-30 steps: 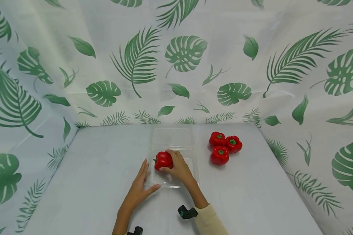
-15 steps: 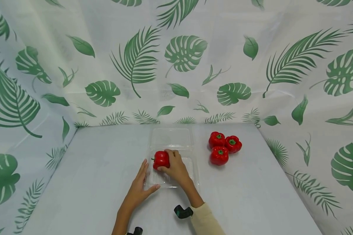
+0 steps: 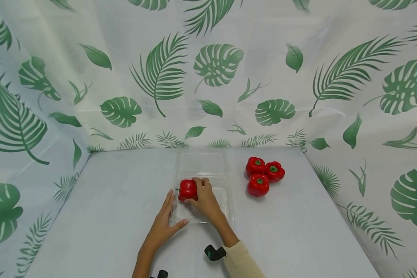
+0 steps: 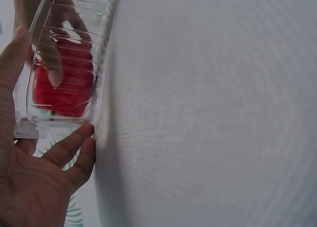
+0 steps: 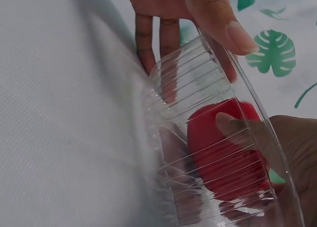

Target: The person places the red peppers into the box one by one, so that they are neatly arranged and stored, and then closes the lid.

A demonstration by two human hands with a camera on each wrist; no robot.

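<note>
My right hand [image 3: 208, 201] grips a red bell pepper [image 3: 187, 190] by its right side, thumb at the front and fingers behind. The pepper lies sideways over the left part of a clear plastic clamshell container [image 3: 225, 199], its green stem pointing left. My left hand [image 3: 162, 224] rests against the container's left front corner, fingers straight along the side and thumb spread toward the front. In the left wrist view, the left fingertips [image 4: 89, 130] touch the container's outer wall near the table. Through the ribbed wall in the right wrist view, the pepper [image 5: 223, 152] and the right thumb [image 5: 230, 124] show.
The container's lid [image 3: 201, 164] lies folded back behind the base. Several things stand to the right: a cluster of three red bell peppers [image 3: 258, 185] on the white table [image 3: 299, 231]. A leaf-patterned sheet [image 3: 239, 131] rises behind the table and at both sides.
The right hand has shifted a little to the left with the bell pepper, toward the container's left side. The left hand has stayed in place.
</note>
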